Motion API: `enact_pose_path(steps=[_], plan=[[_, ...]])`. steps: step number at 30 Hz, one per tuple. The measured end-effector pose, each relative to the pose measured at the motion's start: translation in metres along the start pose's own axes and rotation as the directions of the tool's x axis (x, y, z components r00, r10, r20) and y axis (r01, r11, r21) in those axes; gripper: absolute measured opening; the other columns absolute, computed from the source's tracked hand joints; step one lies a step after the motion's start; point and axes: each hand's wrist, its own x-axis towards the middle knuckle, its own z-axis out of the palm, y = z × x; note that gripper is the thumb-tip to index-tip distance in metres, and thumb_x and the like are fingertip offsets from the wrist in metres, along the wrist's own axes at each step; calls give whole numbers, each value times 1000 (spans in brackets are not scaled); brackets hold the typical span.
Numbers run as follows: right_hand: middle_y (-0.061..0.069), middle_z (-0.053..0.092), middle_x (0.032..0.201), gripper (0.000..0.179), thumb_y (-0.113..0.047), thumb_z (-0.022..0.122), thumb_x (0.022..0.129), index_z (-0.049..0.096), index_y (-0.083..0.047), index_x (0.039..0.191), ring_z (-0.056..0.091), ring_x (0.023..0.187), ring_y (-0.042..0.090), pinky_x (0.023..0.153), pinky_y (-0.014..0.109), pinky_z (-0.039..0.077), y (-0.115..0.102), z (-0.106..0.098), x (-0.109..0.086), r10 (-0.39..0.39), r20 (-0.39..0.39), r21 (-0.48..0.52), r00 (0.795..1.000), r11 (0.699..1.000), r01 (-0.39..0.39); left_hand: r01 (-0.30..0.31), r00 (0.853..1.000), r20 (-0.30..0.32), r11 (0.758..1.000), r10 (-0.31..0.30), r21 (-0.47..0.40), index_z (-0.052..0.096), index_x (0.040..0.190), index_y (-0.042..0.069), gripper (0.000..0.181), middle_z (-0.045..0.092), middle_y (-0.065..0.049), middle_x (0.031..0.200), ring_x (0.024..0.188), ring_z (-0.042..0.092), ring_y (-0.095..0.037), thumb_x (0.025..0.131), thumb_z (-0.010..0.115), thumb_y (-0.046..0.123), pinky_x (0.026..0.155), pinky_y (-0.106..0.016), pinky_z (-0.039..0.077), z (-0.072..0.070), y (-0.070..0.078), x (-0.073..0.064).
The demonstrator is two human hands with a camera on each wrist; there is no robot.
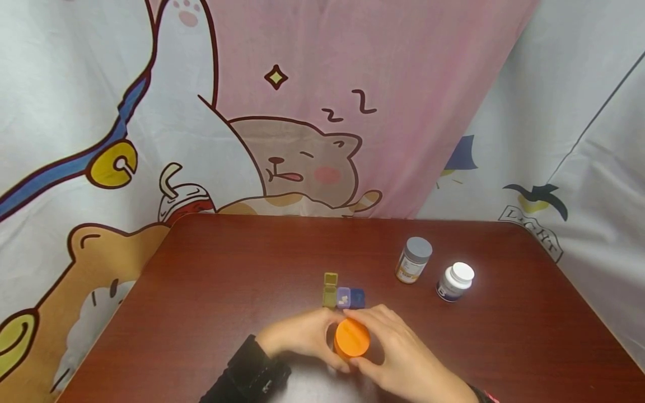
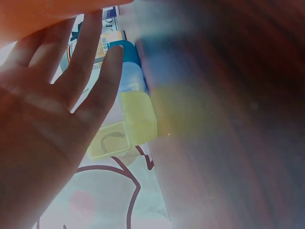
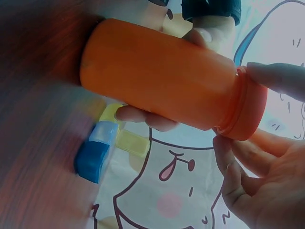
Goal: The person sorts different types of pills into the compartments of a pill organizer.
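Observation:
An orange bottle [image 3: 157, 71] with an orange screw cap [image 1: 352, 337] stands upright near the front of the table. My left hand [image 1: 299, 334] grips the bottle's body from the left, thumb in front, with fingertips showing behind it in the right wrist view. On the other side my right hand [image 1: 403, 352] pinches the cap's rim between thumb and fingers. Just beyond the hands sits a small pill box [image 1: 356, 298] with yellow, purple and blue compartments. Its yellow lid [image 1: 330, 279] is raised, and small whitish shapes show in the purple compartment.
Behind and to the right stand a grey-lidded bottle [image 1: 414, 259] and a white bottle [image 1: 455, 281] with a white cap. The brown table [image 1: 242, 263] ends at a printed cloth [image 1: 413, 67] hanging behind it.

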Motion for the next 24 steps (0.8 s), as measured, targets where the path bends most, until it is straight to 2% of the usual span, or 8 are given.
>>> enact_pose_path(steps=[8,17,24], plan=[[-13,62,122,73,-22,86,66,57,-21,133,52,107,6,90,47,52,-1,-8,0,-2,2,-2,1000,1000,2,-3,1000,-11,997,4,71,68,106,16,41,72,9,98,86,60,1,70,87,22,85,-22,50,0,3,1],[-12,62,123,67,-23,86,64,60,-25,126,53,111,7,89,46,54,3,-18,-1,-2,-7,-91,1000,996,2,-8,1000,-3,996,9,89,67,111,16,45,72,10,101,87,61,2,71,86,23,86,-21,51,2,2,3],[-15,61,117,61,-22,85,66,58,-25,120,54,105,6,88,43,55,8,-26,-10,23,27,-90,999,996,-21,6,1000,-2,998,-6,64,69,112,15,46,73,8,102,88,61,1,70,87,20,85,-21,51,1,4,2]])
